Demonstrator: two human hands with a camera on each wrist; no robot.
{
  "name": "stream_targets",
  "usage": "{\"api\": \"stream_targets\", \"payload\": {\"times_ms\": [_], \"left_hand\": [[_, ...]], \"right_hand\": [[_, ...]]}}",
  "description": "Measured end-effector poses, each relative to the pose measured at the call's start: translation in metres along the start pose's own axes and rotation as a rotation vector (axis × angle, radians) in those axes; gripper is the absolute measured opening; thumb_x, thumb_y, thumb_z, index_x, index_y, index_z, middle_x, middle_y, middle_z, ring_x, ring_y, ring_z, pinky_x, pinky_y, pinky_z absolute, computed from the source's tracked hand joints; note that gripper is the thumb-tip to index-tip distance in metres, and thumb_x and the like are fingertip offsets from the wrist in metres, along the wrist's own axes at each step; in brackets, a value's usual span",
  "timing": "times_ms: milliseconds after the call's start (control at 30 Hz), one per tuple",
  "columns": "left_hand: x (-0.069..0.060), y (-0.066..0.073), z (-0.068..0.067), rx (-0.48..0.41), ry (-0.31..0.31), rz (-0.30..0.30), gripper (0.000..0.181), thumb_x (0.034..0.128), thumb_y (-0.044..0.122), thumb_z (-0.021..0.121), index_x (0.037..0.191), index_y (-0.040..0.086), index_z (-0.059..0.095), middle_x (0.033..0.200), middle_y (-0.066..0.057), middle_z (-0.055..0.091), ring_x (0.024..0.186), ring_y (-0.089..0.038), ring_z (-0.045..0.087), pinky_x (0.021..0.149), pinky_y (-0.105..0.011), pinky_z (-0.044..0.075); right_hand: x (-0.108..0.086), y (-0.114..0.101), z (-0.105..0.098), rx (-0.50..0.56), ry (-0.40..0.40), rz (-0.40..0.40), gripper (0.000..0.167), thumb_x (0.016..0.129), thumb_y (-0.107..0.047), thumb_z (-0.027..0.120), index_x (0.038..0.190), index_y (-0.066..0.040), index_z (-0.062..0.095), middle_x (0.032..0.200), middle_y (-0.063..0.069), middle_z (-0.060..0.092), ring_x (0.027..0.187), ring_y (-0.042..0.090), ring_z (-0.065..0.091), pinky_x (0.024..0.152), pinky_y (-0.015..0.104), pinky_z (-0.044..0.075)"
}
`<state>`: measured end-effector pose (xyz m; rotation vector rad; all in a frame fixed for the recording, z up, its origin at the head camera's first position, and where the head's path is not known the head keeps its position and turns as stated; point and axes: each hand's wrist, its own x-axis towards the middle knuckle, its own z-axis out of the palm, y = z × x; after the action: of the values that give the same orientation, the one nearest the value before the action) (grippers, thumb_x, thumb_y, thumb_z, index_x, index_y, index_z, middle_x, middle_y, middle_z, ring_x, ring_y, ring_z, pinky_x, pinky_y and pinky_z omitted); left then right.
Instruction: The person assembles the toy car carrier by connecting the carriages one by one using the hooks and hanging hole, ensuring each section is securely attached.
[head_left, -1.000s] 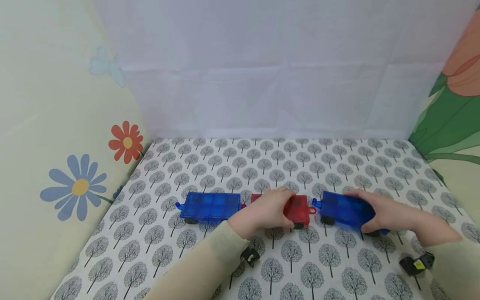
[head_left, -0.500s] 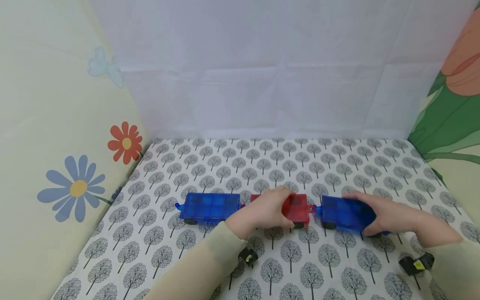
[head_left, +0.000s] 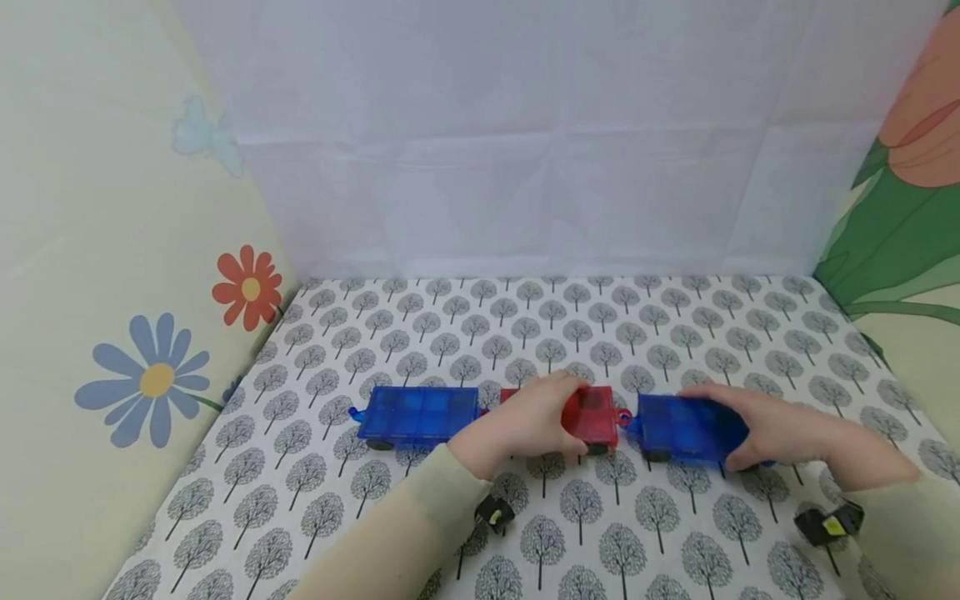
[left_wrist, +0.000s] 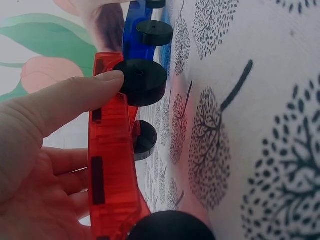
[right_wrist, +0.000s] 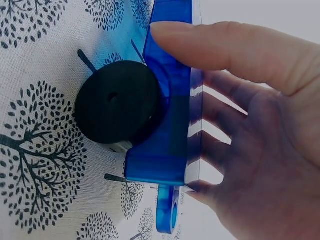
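My left hand [head_left: 532,417] grips a translucent red toy train car [head_left: 596,412] with black wheels, its thumb on the near side by a wheel in the left wrist view. With my right hand [head_left: 776,429] I hold a blue toy train car [head_left: 675,425] across its width, thumb on the near side. Between these two, the red car's ring [head_left: 623,417] meets the blue car's coupling; whether the hook sits inside the ring is too small to tell. Left of the red car stands another blue toy train car [head_left: 420,412], touched by neither hand; my left hand partly covers their joint.
The cars stand in a row on a cloth printed with grey trees [head_left: 551,312]. A white sheet [head_left: 480,142] hangs behind. Panels with painted flowers [head_left: 157,380] rise at both sides.
My right hand has turned the right blue car straighter and brought it slightly left, so its coupling now meets the red car's ring. My left hand keeps its hold, almost still.
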<state>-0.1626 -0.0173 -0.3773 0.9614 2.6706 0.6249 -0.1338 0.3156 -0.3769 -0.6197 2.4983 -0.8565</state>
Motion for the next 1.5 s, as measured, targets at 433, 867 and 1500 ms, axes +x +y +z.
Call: {"api": "stream_targets", "payload": {"times_ms": [433,867,1500], "left_hand": [[0.0009,0.0015,0.0,0.039,-0.006,0.005,0.083,0.0715,0.034,0.089,0.142,0.011,0.05,0.114,0.005,0.059,0.095,-0.01,0.052,0.083,-0.029,0.045],[0.0026,0.0031,0.0026,0.095,-0.012,0.013,0.084,0.0718,0.035,0.089,0.141,0.008,0.051,0.116,0.002,0.06,0.097,-0.008,0.054,0.098,-0.04,0.04],[0.0041,0.0046,0.005,0.135,-0.036,-0.002,0.087,0.0728,0.037,0.088,0.144,0.008,0.048,0.125,0.001,0.059,0.112,-0.014,0.056,0.116,-0.053,0.019]], "right_hand": [[0.0002,-0.0018,0.0005,-0.004,-0.001,0.006,0.098,0.067,-0.019,0.088,0.151,-0.015,0.036,0.149,0.031,0.032,0.127,0.056,0.036,0.091,0.068,0.041],[0.0009,0.0016,0.0001,-0.011,0.008,0.0,0.098,0.067,-0.022,0.088,0.151,-0.016,0.037,0.149,0.031,0.033,0.127,0.057,0.036,0.092,0.07,0.039],[-0.0006,0.0037,0.0021,-0.002,0.003,-0.015,0.099,0.068,-0.022,0.088,0.151,-0.015,0.036,0.15,0.031,0.031,0.127,0.058,0.035,0.092,0.071,0.038]]}}
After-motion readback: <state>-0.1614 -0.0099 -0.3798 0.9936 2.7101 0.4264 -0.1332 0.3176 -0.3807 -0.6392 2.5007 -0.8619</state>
